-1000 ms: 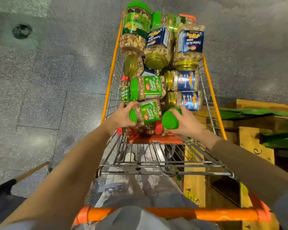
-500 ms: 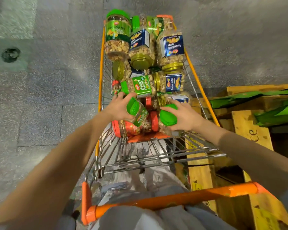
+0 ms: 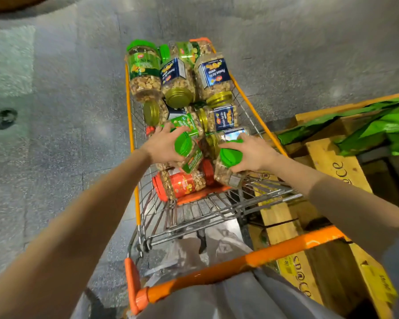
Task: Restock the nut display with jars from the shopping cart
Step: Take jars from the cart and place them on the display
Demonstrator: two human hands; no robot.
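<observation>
Wooden crates point(image 3: 329, 162), perhaps, beside cart point(image 3: 274, 250)

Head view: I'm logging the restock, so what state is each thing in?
left hand, grips left green-lidded jar by its lid
right hand, grips right green-lidded jar by its lid
left green-lidded jar, closed, tilted
right green-lidded jar, closed, tilted
red-lidded jar, closed, lying on its side
shopping cart, holds many jars

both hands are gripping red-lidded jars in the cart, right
No, the lids are green, not red. The head view shows the left hand gripping a green-lidded jar and the right hand gripping a second green-lidded jar in the shopping cart.
</observation>
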